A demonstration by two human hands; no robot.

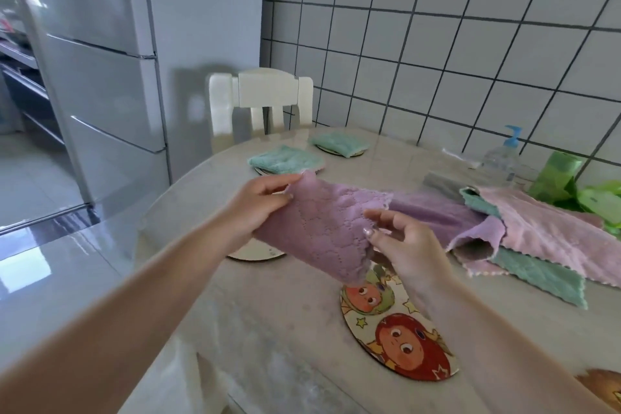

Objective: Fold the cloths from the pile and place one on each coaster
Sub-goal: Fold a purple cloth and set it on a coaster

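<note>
I see my left hand point(260, 208) and right hand point(401, 240) pinching the purple cloth point(322, 228); it hides most of the coaster point(250, 254) at seven o'clock.

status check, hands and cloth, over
Left hand and right hand both hold purple cloth above table. Two coasters already covered. Cartoon coaster bare. Nothing blocking.

Bright daylight pours in from my left, glaring white on the fridge point(84, 54) and shining off the glossy floor point(40, 265). The chair point(260, 104) throws a soft grey shadow on the wall behind it. My wide lens bends the wall tiles point(470, 44), and my forearms smear at the bottom edge.
</note>
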